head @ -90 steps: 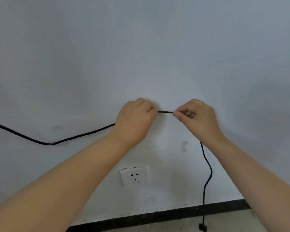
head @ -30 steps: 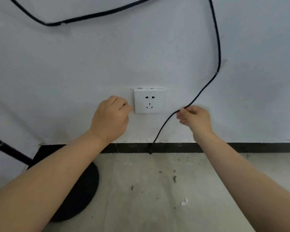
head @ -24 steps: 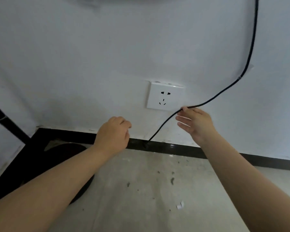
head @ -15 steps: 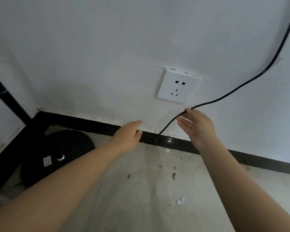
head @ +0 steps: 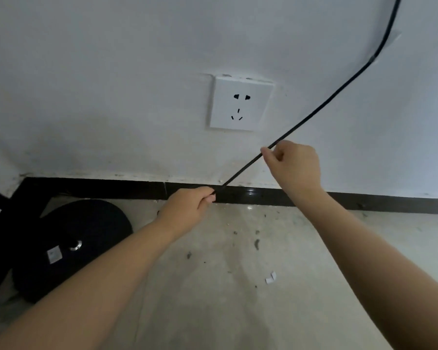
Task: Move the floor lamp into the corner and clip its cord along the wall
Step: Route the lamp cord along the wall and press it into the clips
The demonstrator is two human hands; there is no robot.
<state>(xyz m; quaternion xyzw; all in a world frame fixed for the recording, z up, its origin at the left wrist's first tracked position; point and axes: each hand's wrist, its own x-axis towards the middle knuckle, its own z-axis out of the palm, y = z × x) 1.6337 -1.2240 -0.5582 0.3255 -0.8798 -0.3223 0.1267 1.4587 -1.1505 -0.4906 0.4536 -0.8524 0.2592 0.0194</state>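
Cord (head: 311, 113) taut between our grips: left hand (head: 187, 208) clamps its lower end, right hand (head: 295, 164) pinches it higher, under the wall socket (head: 240, 103).

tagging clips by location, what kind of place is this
Probably a bare indoor room, seen low in a corner: a white painted wall with a wall socket, a black skirting board, and a dusty pale floor.

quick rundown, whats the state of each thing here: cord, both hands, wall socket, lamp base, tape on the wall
cord: pulled taut between both hands, not plugged in
left hand: closed in a grip on the cord's lower end by the baseboard
right hand: pinching the cord higher up
wall socket: empty
lamp base: sitting on the floor in the corner
tape: holding the cord to the wall
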